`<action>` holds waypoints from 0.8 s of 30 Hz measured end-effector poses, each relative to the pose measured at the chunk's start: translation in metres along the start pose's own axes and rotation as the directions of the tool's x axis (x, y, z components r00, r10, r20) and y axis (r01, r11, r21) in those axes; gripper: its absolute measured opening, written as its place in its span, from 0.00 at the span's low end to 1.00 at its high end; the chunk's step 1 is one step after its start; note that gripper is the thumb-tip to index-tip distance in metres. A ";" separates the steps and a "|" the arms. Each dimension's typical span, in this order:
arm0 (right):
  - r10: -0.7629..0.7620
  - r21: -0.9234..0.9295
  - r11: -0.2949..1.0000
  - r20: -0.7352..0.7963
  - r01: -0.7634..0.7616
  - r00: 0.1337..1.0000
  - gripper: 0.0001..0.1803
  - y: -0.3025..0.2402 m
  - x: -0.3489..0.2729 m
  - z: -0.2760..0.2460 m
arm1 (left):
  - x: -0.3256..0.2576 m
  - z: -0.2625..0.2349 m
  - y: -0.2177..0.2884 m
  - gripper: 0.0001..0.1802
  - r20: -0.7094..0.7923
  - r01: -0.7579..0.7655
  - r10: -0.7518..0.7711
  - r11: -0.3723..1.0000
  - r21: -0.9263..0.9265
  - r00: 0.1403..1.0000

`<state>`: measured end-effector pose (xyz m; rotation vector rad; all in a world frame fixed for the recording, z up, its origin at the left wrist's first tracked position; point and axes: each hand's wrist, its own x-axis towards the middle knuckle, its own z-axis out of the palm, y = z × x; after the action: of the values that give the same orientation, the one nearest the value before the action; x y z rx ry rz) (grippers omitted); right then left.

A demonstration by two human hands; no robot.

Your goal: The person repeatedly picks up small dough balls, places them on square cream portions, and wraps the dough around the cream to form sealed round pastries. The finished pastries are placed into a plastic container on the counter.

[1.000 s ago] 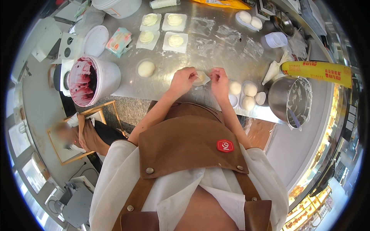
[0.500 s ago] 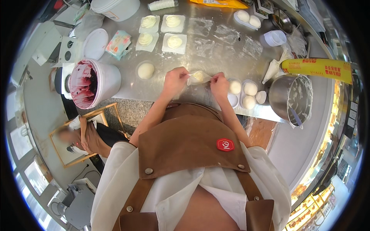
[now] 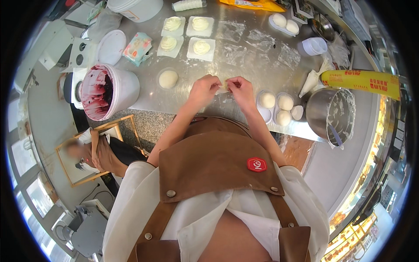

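Dough work is in the middle stage, judging from how the pieces lie on the steel counter (image 3: pixel 279 52). Both hands meet near the front edge of the counter: the left hand (image 3: pixel 203 89) and the right hand (image 3: pixel 241 90) pinch together a small pale dough piece (image 3: pixel 223 86), fingers closed on it from two sides. At the far edge, four square dough sheets with cream swirls (image 3: pixel 185 32) wait unwrapped, so this part seems to remain to do. One round ball (image 3: pixel 168 79) lies alone to the left of the hands, and three finished-looking balls sit in small clear cups (image 3: pixel 276 107) near the front right edge, with two more on a tray (image 3: pixel 284 24) at the far right; these look already closed. A white bucket with dark red jam (image 3: pixel 107 89) stands at the left edge of the counter, a metal bowl (image 3: pixel 331 114) with a spatula at the right front corner, and a piping bag (image 3: pixel 312 78) and a yellow box of wrap (image 3: pixel 362 81) beside it. The dough piece is mostly hidden by the fingers, so whether it has filling inside, or is sealed, cannot be told. A seated person (image 3: pixel 94 153) below the counter is blurred and partly cut by a frame. The fisheye rim bends and darkens things at the far edge.
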<state>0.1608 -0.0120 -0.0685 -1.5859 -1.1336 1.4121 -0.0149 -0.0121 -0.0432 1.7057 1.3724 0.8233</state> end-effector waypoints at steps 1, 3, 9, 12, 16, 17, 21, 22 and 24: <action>-0.027 -0.037 0.999 0.013 0.028 1.000 0.04 0.001 0.000 0.003 | 0.000 0.002 0.001 0.05 -0.001 -0.005 0.005 1.000 0.012 1.000; -0.080 -0.110 0.990 0.043 0.084 0.996 0.05 0.004 -0.003 0.008 | 0.001 0.005 0.002 0.05 -0.001 0.031 -0.031 1.000 -0.004 1.000; -0.292 -0.291 0.910 0.052 0.295 0.955 0.17 -0.009 -0.019 0.015 | -0.002 0.015 -0.002 0.04 0.011 0.181 -0.181 0.979 -0.099 0.984; -0.285 -0.290 0.913 0.055 0.288 0.957 0.19 -0.006 -0.021 0.017 | -0.002 0.014 -0.001 0.04 0.027 0.181 -0.179 0.979 -0.091 0.983; -0.339 -0.272 0.904 0.019 0.331 0.941 0.21 0.004 -0.024 0.016 | -0.003 0.009 0.008 0.06 0.073 0.142 -0.135 0.985 -0.101 0.988; -0.336 -0.275 0.903 0.025 0.330 0.942 0.22 0.004 -0.025 0.015 | -0.003 0.010 0.007 0.06 0.066 0.130 -0.125 0.988 -0.079 0.990; -0.306 -0.220 0.927 0.019 0.302 0.952 0.22 0.008 -0.029 0.012 | -0.004 0.015 -0.002 0.05 0.048 0.084 -0.082 0.995 -0.049 0.995; -0.267 -0.212 0.943 -0.032 0.255 0.963 0.20 0.007 -0.029 0.010 | -0.004 0.016 -0.003 0.04 0.043 0.073 -0.071 0.996 -0.055 0.997; -0.185 -0.189 0.969 -0.131 0.159 0.974 0.17 0.005 -0.027 0.002 | -0.005 0.017 -0.005 0.03 0.023 0.038 -0.038 0.999 -0.014 0.999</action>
<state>0.1592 -0.0395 -0.0638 -1.6404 -1.3032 1.0871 -0.0034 -0.0195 -0.0562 1.6677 1.3762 0.7883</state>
